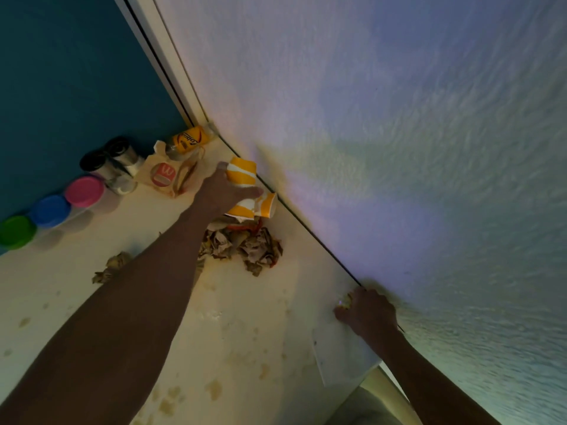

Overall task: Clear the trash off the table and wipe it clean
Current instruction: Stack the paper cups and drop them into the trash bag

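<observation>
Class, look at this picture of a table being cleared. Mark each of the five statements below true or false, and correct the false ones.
1. The left hand grips a yellow-and-white paper cup. True.
2. The crumpled brown wrappers lie at the near edge of the table. False: they lie farther back, just in front of the cups by the wall.
3. The right hand is flat and open on the table. False: its fingers curl round a small crumpled scrap.
4. The table shows brownish stains. True.
5. The pink lid sits between the green lid and the blue lid. False: the blue lid is the middle one.
</observation>
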Action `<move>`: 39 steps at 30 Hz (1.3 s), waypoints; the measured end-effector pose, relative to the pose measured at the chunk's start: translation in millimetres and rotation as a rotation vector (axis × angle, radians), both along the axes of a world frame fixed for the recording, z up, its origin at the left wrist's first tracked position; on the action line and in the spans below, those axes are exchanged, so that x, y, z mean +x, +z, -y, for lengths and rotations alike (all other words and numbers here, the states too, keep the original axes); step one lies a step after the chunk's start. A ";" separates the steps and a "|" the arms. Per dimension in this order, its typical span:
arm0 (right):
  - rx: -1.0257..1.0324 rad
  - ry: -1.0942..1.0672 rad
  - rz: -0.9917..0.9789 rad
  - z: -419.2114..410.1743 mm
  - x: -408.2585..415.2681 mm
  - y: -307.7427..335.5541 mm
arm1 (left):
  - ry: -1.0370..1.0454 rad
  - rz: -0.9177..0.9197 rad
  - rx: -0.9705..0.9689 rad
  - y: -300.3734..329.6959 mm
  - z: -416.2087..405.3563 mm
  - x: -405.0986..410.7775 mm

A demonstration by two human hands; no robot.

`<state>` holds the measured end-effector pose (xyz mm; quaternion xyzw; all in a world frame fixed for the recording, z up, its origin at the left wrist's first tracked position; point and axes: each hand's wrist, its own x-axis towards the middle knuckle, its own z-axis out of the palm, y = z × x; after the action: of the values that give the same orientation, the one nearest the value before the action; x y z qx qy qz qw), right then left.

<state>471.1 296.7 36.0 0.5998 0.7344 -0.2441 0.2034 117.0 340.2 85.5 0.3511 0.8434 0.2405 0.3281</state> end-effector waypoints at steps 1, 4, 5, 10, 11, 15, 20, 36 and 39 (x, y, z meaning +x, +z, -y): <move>-0.016 0.003 0.000 -2.1 -0.4 1.5 | -0.044 -0.026 -0.055 1.9 -0.1 2.9; -0.062 0.023 -0.016 -10.6 -2.1 1.4 | -0.192 -0.177 -0.227 4.6 -2.4 12.6; -0.079 0.023 -0.028 -11.9 -3.3 1.9 | -0.239 -0.241 -0.270 4.4 -2.7 17.3; -0.108 0.047 -0.183 -19.4 -15.8 2.4 | -0.481 -0.347 -0.373 -0.4 -9.3 34.9; -0.119 0.044 -0.228 -20.9 -19.2 3.7 | -0.532 -0.341 -0.376 -1.8 -10.4 37.9; -0.118 0.028 -0.345 -29.8 -35.1 4.4 | -0.738 -0.428 -0.415 -7.7 -20.2 49.2; -0.133 0.027 -0.380 -36.5 -48.6 1.4 | -0.833 -0.553 -0.555 -9.2 -38.6 62.4; -0.216 -0.085 -0.526 -41.1 -60.2 4.8 | -0.955 -0.875 -0.728 0.6 -55.1 43.0; -0.241 -0.085 -0.564 -42.8 -63.9 3.9 | -0.926 -0.902 -0.703 3.0 -51.7 33.3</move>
<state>407.1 339.5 39.9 0.5102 0.7018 -0.4945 0.0510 150.3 391.8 88.4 0.6103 0.6891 -0.3749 0.1105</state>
